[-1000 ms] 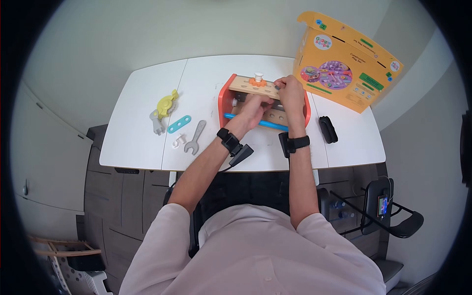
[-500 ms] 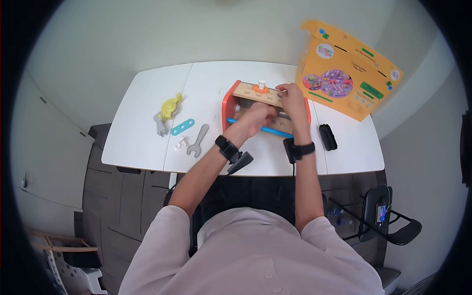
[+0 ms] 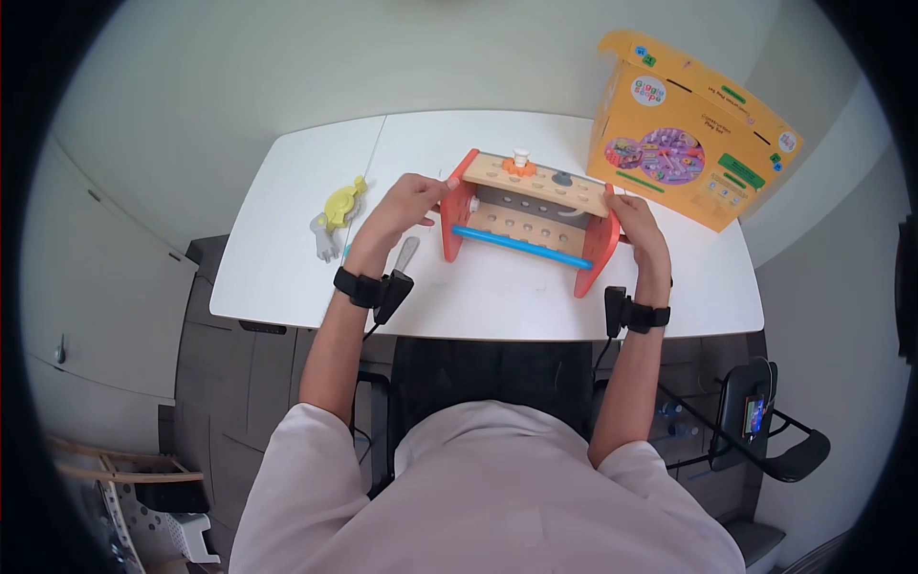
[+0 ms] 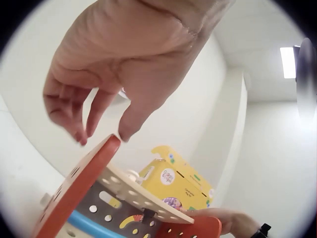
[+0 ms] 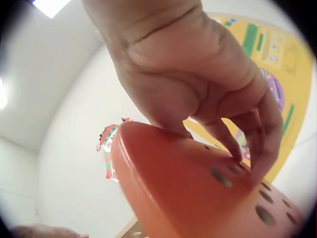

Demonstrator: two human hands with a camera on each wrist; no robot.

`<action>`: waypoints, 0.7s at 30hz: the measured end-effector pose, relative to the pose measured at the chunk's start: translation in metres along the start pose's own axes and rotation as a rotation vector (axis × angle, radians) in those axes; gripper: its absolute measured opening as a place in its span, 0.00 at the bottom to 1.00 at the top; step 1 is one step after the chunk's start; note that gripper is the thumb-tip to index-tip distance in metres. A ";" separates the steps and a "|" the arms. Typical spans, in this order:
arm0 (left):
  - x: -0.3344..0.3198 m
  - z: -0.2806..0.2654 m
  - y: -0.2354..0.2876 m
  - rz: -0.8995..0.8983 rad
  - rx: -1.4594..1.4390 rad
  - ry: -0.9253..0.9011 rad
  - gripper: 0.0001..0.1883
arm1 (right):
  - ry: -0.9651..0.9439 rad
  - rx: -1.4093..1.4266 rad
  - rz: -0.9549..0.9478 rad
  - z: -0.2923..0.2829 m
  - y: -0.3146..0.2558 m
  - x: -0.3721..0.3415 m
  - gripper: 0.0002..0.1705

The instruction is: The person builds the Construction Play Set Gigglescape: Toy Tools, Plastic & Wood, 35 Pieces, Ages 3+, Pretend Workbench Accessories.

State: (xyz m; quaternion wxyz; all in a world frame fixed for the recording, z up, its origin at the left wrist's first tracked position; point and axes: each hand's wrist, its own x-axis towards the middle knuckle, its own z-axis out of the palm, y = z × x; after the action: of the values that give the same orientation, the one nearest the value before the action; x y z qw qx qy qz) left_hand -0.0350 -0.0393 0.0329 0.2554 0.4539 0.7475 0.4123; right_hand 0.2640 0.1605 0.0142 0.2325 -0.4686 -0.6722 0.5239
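Observation:
A toy workbench (image 3: 528,241) with red perforated end panels, a pale wooden top and a blue front bar stands at an angle on the table. My left hand (image 3: 409,206) is at its left panel, thumb by the top corner and fingers along the outer face. On the other side my right hand (image 3: 639,225) grips the right panel (image 5: 178,183), its fingertips against the holed outer face. An orange gear (image 3: 519,168) with a white knob (image 3: 521,155) sits on the top, and a grey piece (image 3: 561,178) stands to its right.
The white table (image 3: 459,301) carries a yellow and grey toy (image 3: 341,208) at the left. A grey wrench (image 3: 407,253) is partly hidden by my left forearm. An orange-yellow cardboard box (image 3: 688,143) stands at the back right.
Both hands have left the middle of the workbench and moved apart to its end panels. The workbench has turned, its right end now nearer me. A grey piece now shows on the top.

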 end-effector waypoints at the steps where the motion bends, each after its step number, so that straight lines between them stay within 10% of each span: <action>1: -0.001 0.000 -0.001 -0.100 -0.155 -0.128 0.27 | 0.030 0.035 -0.012 0.001 0.007 0.005 0.24; 21: -0.060 -0.006 -0.008 -0.036 -0.482 -0.262 0.46 | 0.201 0.218 -0.456 0.023 0.008 -0.044 0.25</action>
State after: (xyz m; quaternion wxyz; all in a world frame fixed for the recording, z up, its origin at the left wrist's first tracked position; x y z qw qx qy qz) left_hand -0.0159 -0.0967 0.0293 0.4577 0.4160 0.5966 0.5114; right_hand 0.2684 0.1112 0.0066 0.4591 -0.3267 -0.6737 0.4781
